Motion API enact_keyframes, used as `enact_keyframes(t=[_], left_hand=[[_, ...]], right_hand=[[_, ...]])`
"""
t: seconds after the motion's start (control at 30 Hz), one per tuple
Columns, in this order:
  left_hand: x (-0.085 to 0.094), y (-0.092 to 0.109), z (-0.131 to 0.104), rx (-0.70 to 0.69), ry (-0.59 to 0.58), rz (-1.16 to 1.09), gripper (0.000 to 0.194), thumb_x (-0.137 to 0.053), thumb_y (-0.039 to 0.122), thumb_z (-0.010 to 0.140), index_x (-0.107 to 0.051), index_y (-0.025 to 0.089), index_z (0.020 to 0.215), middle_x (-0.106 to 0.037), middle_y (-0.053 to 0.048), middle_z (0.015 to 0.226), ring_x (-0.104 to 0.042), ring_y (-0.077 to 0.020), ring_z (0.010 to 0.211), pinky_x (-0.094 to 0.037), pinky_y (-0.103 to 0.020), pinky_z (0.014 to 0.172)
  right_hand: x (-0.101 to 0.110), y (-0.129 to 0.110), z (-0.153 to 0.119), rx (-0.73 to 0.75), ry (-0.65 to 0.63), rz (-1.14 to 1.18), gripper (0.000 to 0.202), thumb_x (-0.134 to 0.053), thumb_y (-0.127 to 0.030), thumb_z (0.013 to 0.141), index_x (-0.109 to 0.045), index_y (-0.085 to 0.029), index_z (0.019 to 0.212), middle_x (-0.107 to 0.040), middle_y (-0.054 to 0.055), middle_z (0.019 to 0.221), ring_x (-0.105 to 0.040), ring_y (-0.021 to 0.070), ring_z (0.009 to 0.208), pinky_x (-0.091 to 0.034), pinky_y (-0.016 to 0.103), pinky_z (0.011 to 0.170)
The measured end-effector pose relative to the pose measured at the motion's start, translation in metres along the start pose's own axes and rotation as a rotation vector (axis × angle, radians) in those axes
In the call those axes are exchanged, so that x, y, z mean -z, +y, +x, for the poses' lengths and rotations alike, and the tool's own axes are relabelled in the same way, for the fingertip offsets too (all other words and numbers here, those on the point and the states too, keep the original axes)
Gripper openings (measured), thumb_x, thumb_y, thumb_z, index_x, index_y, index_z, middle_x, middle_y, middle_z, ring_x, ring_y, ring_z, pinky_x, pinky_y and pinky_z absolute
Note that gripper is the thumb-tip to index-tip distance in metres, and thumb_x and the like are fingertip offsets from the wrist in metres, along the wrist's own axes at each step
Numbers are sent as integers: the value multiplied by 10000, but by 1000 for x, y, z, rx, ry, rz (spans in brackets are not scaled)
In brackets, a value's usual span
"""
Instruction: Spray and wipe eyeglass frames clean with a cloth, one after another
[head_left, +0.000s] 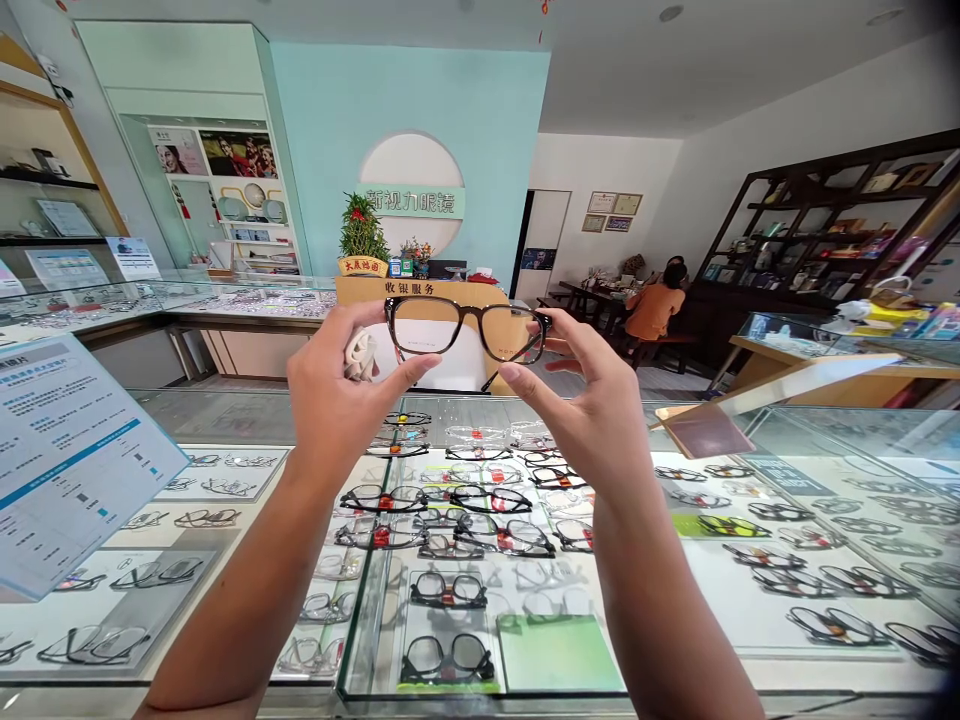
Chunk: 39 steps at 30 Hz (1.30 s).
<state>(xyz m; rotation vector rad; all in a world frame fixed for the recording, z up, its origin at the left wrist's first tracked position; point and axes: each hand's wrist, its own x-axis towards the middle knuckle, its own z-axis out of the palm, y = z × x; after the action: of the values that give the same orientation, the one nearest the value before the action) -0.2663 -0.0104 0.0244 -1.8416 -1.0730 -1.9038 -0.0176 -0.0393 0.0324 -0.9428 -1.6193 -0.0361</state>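
Note:
A pair of dark-framed eyeglasses (471, 312) is held up in front of me, above the glass display case, with its temples unfolded. My left hand (341, 370) grips the left end of the frame between thumb and fingers. A crumpled pale cloth (361, 355) is tucked in that same hand's palm. At the frame's right end, my right hand (589, 395) pinches the rim and hinge, thumb below and fingers behind. Small print shows on the lenses.
Rows of eyeglasses (491, 498) lie inside the glass case (352, 640), with a green card (559, 650) near its front. A printed sheet (67, 460) stands at left, a tilted mirror (709, 428) at right. Beyond are a wooden counter (349, 290) and a seated person (654, 305).

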Motion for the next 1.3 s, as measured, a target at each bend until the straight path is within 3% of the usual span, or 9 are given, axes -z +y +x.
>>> enact_keyframes(t=[0.27,0.47,0.6,0.87,1.13,1.3], left_hand=[[5,-10,4,-93,17,-27,487,-911,630,857,-814,307,1208,-854,-34,1149,-809,-282,1068,-635,-415,953],[5,-20,3,-105,54,-14,368,-848,634,916,-822,340,1134,-850,-19,1067,-814,-267,964,-666,-461,879],[6,-20,4,-146,56,-37,367,-851,627,914,-829,342,1145,-861,-13,1088,-830,-290,1019,-677,-502,911],[0,-26,2,-98,134,41,234,-779,499,968,-838,310,1093,-861,-43,1012,-829,-277,949,-674,-457,855],[-6,-22,0,-43,251,10,239,-781,526,954,-779,297,1022,-800,-33,917,-783,-271,908,-637,-467,853],[-7,-26,0,-42,259,-24,257,-781,539,941,-774,297,1027,-803,-42,904,-776,-276,855,-630,-470,820]], right_hand=[[5,0,2,-95,-29,109,561,-841,-564,920,-738,-311,1411,-801,99,1366,-778,331,1187,-641,572,1064],[7,2,2,-134,-34,143,560,-863,-554,904,-751,-301,1391,-805,109,1338,-786,318,1151,-660,565,1011],[8,1,1,-152,-30,155,576,-878,-555,889,-755,-294,1387,-807,111,1343,-781,331,1172,-640,587,1052],[4,-2,0,-192,-66,200,589,-880,-578,873,-768,-270,1362,-816,119,1343,-780,333,1184,-639,583,1047],[2,-10,-2,-192,-124,236,592,-870,-571,891,-760,-287,1399,-812,112,1346,-775,313,1172,-630,568,1071],[2,-11,-2,-206,-143,256,641,-862,-551,885,-741,-273,1450,-813,118,1333,-776,308,1171,-625,562,1074]])
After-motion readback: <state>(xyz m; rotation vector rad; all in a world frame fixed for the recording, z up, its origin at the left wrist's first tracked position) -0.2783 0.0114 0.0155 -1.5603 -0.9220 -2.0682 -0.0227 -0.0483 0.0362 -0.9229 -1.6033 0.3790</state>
